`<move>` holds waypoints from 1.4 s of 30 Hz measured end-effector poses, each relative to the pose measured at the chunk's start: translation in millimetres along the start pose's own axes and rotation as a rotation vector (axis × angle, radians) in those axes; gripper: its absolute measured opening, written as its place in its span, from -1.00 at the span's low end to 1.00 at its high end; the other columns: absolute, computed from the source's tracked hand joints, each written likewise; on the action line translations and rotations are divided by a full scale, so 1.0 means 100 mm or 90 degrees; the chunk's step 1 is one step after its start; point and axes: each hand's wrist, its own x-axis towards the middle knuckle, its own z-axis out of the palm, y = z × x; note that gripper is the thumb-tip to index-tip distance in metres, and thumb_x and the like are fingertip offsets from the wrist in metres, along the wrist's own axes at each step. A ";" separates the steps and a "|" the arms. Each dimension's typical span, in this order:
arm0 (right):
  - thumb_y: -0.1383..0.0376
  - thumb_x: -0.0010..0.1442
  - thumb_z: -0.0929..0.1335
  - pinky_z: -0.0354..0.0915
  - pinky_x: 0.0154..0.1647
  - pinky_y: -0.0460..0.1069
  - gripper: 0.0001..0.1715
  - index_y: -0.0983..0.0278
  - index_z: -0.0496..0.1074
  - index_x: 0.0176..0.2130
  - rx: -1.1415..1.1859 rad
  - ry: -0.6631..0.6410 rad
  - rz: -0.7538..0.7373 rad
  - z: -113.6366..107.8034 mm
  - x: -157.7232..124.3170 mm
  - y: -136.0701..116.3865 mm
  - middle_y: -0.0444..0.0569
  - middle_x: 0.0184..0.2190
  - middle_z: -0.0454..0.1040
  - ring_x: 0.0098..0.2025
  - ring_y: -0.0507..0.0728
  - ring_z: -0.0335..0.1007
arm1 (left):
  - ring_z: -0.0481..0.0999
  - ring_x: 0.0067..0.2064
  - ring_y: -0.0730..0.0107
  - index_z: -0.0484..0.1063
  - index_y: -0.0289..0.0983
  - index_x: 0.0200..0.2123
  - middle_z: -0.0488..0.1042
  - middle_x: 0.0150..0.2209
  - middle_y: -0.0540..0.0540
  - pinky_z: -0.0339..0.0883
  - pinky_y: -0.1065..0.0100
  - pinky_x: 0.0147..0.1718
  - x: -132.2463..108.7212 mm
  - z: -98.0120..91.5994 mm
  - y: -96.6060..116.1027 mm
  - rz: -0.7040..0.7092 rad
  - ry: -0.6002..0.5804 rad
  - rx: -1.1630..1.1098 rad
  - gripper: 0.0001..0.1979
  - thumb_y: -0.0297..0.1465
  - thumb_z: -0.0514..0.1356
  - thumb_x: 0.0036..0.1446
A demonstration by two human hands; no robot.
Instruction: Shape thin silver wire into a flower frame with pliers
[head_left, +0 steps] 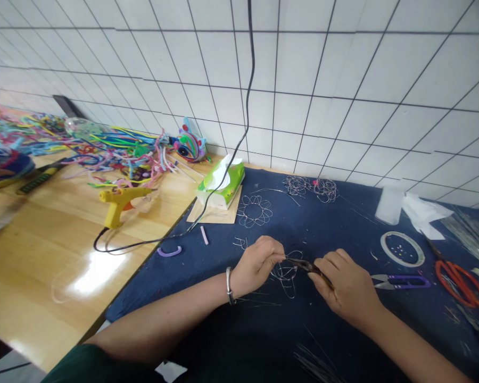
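My left hand is closed in a pinch on a thin wire above the dark blue cloth. From its fingertips hangs a looped wire frame, partly hidden by the fingers. My right hand grips a pair of dark pliers. The pliers' jaws meet the wire just right of my left fingertips. Behind my hands a flower-shaped wire ring lies flat on the cloth. A few small bent wire pieces lie near my left hand.
A yellow glue gun rests on the wooden table at left, its cord running rightward. Beyond are a tissue pack and colourful pipe cleaners. Purple snips, orange scissors and a tape ring lie right.
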 end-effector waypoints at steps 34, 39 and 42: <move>0.19 0.15 0.26 0.19 -0.19 0.04 -0.78 0.29 0.33 -0.24 0.116 0.094 -0.030 -0.05 0.43 0.12 0.00 -0.32 0.33 -0.25 0.11 0.20 | 0.43 -0.29 0.44 0.34 -0.30 -0.40 0.43 -0.38 -0.07 0.33 0.36 -0.25 0.09 -0.04 -0.08 -0.080 0.156 -0.035 -0.97 -0.47 0.14 0.08; 0.22 0.10 0.30 0.17 -0.20 0.05 -0.77 0.30 0.37 -0.24 0.002 0.117 -0.073 -0.08 0.39 0.23 0.02 -0.34 0.33 -0.28 0.11 0.19 | 0.44 -0.27 0.43 0.37 -0.30 -0.41 0.44 -0.37 -0.08 0.34 0.34 -0.24 0.09 -0.04 -0.15 -0.053 0.157 -0.010 -0.97 -0.51 0.15 0.07; 0.23 0.08 0.32 0.17 -0.20 0.06 -0.76 0.30 0.38 -0.23 -0.076 0.129 -0.106 -0.08 0.36 0.27 0.02 -0.33 0.34 -0.26 0.13 0.20 | 0.44 -0.26 0.43 0.37 -0.30 -0.42 0.45 -0.36 -0.08 0.34 0.35 -0.25 0.09 -0.04 -0.17 -0.032 0.154 0.015 -0.95 -0.53 0.15 0.06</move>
